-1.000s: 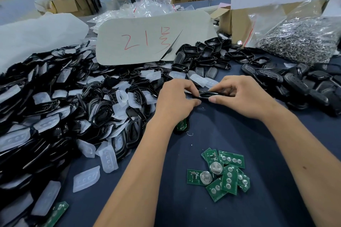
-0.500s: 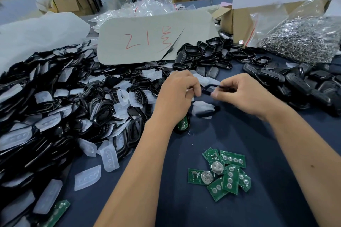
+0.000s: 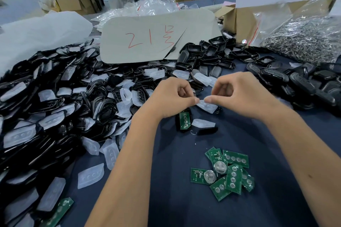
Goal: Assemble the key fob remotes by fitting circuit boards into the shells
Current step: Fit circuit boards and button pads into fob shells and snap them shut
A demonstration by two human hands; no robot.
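**Both hands pinching a clear button pad over the blue table**

I am sitting at the dark blue table (image 3: 184,199), and the biggest thing on it is lying to my left: a deep heap of black shells and clear pads (image 3: 46,107). Behind it a grey card marked in red (image 3: 153,37) is leaning over the pile, and a bag of metal rings (image 3: 306,38) is resting at the far right, with finished black fobs (image 3: 304,83) lying just in front of it.

My left hand (image 3: 169,97) and right hand (image 3: 243,96) are meeting in the middle, fingers curled, thumb and forefinger of each pinching one clear rubber button pad (image 3: 206,106) between them. The motion is blurring it slightly.

Just below my hands, a black shell with a green board seated in it (image 3: 183,120) is lying on the cloth, with another clear pad (image 3: 203,123) and a small black piece (image 3: 207,131) beside it. Nearer to me, a cluster of loose circuit boards (image 3: 228,173) is lying overlapped, two with coin cells showing.
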